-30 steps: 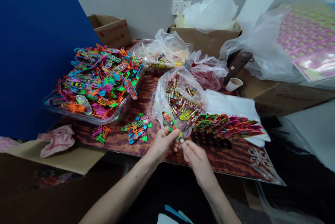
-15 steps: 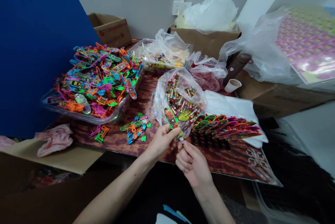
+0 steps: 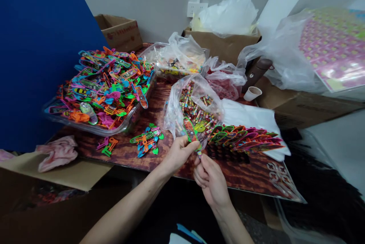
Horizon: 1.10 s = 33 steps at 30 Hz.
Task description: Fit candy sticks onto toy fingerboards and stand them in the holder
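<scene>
My left hand [image 3: 179,154] pinches a small green-edged toy skateboard [image 3: 190,131] and holds it upright over the table's front edge. Just below it, my right hand [image 3: 210,177] is closed in a pinch on a small wrapped candy [image 3: 199,155] at the board's lower end. Behind the board lies an open clear bag of wrapped candies [image 3: 196,109]. To the right of my hands, a row of finished toy skateboards [image 3: 245,137] lies overlapped on a white sheet.
A clear tray heaped with colourful toy skateboards [image 3: 102,88] fills the left of the brown table [image 3: 245,175]. A few loose boards [image 3: 146,139] lie in front of it. Plastic bags, cardboard boxes, a paper cup [image 3: 252,93] and a pink cloth [image 3: 57,152] surround the work spot.
My left hand has tilted the skateboard more upright and shifted it slightly right. My right hand has moved in closer beneath it, keeping its pinch at the board's lower end.
</scene>
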Each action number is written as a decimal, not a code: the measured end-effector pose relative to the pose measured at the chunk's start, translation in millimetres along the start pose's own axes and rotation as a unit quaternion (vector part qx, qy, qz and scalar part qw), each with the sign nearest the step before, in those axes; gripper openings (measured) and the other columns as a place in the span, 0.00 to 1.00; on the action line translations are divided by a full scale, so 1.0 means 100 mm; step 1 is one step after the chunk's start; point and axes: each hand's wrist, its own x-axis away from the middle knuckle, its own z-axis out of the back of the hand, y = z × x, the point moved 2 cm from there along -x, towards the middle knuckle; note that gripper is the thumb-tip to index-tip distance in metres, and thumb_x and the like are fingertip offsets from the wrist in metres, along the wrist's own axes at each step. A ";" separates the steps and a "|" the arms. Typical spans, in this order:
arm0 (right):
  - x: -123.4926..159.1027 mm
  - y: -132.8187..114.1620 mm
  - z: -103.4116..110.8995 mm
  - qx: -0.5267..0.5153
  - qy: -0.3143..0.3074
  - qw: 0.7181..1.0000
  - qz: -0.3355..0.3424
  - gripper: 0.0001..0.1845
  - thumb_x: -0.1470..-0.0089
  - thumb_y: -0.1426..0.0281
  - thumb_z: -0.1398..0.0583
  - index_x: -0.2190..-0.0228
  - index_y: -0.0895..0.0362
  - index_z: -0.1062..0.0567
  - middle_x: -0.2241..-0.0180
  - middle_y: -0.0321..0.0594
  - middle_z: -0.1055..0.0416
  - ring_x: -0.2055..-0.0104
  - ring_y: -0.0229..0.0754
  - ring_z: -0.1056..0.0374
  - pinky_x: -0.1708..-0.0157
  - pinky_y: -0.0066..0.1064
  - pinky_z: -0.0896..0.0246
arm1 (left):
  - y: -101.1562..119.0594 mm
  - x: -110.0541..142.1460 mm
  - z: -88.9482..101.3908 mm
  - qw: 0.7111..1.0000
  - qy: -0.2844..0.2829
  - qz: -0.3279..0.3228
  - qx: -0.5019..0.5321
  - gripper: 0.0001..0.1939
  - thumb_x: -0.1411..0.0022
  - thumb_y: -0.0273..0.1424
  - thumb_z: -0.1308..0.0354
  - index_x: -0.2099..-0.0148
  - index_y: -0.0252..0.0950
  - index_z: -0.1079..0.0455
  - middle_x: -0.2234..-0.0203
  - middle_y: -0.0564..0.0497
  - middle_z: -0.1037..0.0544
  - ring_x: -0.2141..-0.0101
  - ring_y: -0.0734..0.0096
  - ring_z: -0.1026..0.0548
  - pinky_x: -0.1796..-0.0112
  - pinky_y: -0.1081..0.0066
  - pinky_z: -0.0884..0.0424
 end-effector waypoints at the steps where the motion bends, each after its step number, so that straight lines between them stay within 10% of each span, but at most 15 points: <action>1: 0.00 0.02 -0.01 -0.021 0.002 1.000 -0.002 0.16 0.40 0.57 0.45 0.72 0.57 0.33 0.86 0.22 0.59 0.86 0.27 0.68 0.87 0.23 0.70 | 0.00 0.00 0.00 1.000 -0.002 -0.001 -0.002 0.20 0.44 0.44 0.40 0.74 0.34 0.40 0.86 0.60 0.37 0.85 0.83 0.43 0.83 0.79 0.49; 10: -0.01 0.04 0.12 0.207 0.031 0.972 0.103 0.19 0.38 0.57 0.46 0.73 0.58 0.33 0.82 0.27 0.51 0.81 0.28 0.57 0.82 0.22 0.61 | 0.00 -0.02 0.01 1.000 -0.027 0.006 0.010 0.20 0.46 0.44 0.38 0.75 0.35 0.41 0.86 0.59 0.37 0.85 0.82 0.41 0.82 0.78 0.47; 20: 0.00 0.00 0.10 0.075 -0.017 0.997 0.013 0.17 0.39 0.55 0.46 0.71 0.56 0.36 0.85 0.23 0.57 0.85 0.28 0.66 0.86 0.23 0.68 | -0.01 -0.02 -0.02 0.999 -0.039 0.005 -0.012 0.20 0.43 0.45 0.41 0.73 0.35 0.40 0.88 0.59 0.36 0.86 0.81 0.41 0.83 0.78 0.49; 27: 0.02 -0.33 0.21 0.413 0.023 0.903 0.120 0.15 0.38 0.59 0.48 0.69 0.56 0.33 0.75 0.33 0.39 0.72 0.35 0.42 0.71 0.26 0.47 | 0.00 -0.09 -0.06 0.998 -0.004 -0.002 -0.066 0.20 0.44 0.44 0.41 0.75 0.35 0.41 0.85 0.58 0.36 0.82 0.80 0.39 0.80 0.77 0.47; 33: 0.09 -0.29 0.25 0.453 0.060 0.881 0.124 0.14 0.37 0.61 0.50 0.68 0.56 0.33 0.75 0.33 0.38 0.72 0.36 0.40 0.71 0.26 0.46 | 0.05 -0.08 -0.15 0.996 -0.023 -0.018 -0.079 0.19 0.41 0.45 0.45 0.74 0.35 0.41 0.83 0.58 0.37 0.82 0.79 0.40 0.79 0.76 0.46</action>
